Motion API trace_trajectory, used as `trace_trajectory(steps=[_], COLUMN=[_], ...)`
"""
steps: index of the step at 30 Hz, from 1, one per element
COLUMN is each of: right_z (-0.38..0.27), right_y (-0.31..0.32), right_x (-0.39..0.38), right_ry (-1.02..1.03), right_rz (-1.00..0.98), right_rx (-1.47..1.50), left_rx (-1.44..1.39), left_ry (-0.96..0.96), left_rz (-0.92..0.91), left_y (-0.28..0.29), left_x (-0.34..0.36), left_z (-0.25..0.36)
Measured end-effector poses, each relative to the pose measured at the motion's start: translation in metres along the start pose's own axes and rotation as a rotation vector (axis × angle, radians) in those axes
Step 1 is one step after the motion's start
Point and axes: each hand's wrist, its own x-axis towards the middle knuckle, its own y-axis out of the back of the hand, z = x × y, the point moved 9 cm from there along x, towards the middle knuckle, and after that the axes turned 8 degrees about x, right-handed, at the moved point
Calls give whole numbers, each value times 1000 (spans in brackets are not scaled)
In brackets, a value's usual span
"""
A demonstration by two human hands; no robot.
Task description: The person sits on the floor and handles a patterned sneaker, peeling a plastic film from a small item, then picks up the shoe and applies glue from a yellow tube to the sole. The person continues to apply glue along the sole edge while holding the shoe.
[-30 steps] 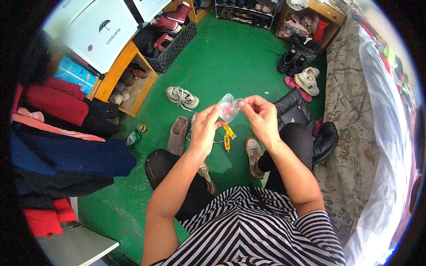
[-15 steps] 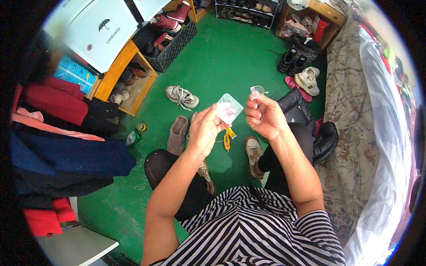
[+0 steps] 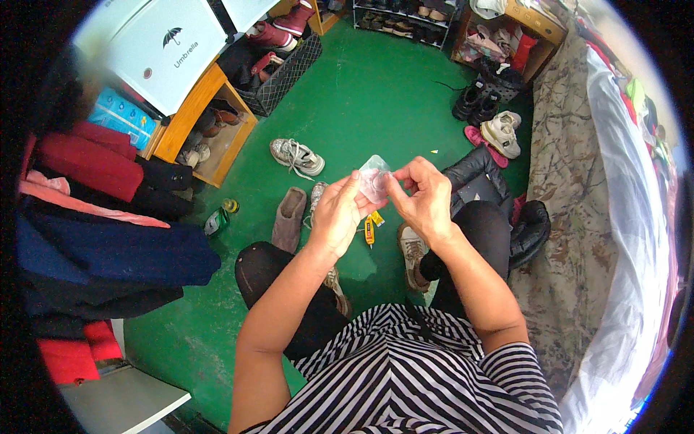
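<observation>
A small, square, translucent plastic piece (image 3: 372,171) is held up in front of me by my left hand (image 3: 337,215), its thumb along the near left side. My right hand (image 3: 423,197) pinches at the sheet's right part, where a small clear round bit shows faintly; the fingers hide some of it. Below the hands, yellow items (image 3: 370,230) lie on the green floor beside a grey slipper (image 3: 289,217) and my shoes.
A loose sneaker (image 3: 295,156) lies ahead. Shoe cubbies (image 3: 201,163) and piled clothes (image 3: 116,246) line the left, a black puffy jacket (image 3: 528,231) and camouflage bedding (image 3: 560,181) the right. More shoes (image 3: 499,134) and a rack (image 3: 401,25) stand farther back.
Half a second ago my right hand was raised apart with a small clear piece; it has returned leftward to the plastic in my left hand, which has moved only slightly.
</observation>
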Motion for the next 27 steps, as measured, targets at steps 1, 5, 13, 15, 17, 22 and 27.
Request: trace_trajectory(steps=[1,5,13,15,17,22,27], right_z=[-2,-5,-9,-7,-5,0,4], right_y=[0,0,-5,-7,-9,-11,-13], right_x=[0,2,1,1,1,1,1], right_ry=[17,42,121,88,66,37,11], right_rz=[-6,19,41,18,2,1,1], right_rx=[-57,-108,-110,-131,-148,-123,-75], left_rx=[-8,-9,-7,-16,-15,-12,1], left_ry=[2,20,44,49,47,60,62], left_rz=[-7,-12,-16,-20,-23,-29,-26], left_y=[0,0,-1,0,0,2,4], left_x=[0,0,-3,-3,-4,-2,-2], left_z=[-1,-1,1,1,1,-2,-4])
